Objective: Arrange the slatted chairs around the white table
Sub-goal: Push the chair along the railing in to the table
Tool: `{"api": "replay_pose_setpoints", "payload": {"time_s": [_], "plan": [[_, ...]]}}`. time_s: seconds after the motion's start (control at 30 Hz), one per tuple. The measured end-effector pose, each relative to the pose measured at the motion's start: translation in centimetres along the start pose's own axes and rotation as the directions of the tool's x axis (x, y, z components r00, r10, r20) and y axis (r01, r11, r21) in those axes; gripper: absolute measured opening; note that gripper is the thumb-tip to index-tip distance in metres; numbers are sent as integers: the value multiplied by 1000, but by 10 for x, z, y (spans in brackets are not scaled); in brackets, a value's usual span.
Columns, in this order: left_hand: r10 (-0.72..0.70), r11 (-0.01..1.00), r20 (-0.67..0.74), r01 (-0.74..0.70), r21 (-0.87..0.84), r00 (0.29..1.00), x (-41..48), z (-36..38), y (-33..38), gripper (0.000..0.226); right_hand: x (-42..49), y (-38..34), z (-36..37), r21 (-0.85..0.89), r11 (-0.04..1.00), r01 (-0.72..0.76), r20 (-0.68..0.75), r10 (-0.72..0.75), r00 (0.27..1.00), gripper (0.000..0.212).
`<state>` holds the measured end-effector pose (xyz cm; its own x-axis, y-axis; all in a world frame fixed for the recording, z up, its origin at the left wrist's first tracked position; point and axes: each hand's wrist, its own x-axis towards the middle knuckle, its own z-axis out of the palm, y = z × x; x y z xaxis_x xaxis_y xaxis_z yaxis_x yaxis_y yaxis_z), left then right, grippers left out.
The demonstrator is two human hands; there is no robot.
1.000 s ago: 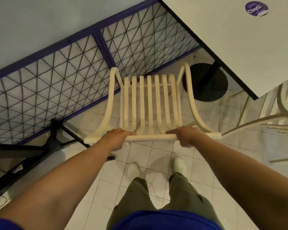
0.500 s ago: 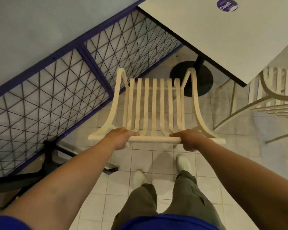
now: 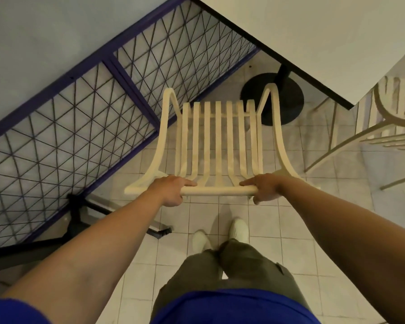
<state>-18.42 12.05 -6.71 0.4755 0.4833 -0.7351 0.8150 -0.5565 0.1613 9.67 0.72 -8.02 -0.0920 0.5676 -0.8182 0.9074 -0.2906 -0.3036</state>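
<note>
Ahead of our grip: white worktop, corner overhanging. Below it, slatted chair, seat pointing toward the pedestal. Left hand and right hand clasp its top rail. Step, we judge: positioning. Next: push forward, squared, clear of the second chair.

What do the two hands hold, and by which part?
Both the left hand and right hand grip the slatted chair by its top back rail.
</note>
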Motion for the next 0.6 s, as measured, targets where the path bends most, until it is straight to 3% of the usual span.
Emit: {"api": "replay_pose_setpoints", "payload": {"time_s": [0.3,0.6], "plan": [[-18,996,-38,21,90,999,4,4,3,75,-11,-11,4,-77,997,9,-87,-16,996,74],[71,988,31,-74,139,997,1,0,-9,81,-15,-25,4,-33,996,-78,-41,77,996,81]]}}
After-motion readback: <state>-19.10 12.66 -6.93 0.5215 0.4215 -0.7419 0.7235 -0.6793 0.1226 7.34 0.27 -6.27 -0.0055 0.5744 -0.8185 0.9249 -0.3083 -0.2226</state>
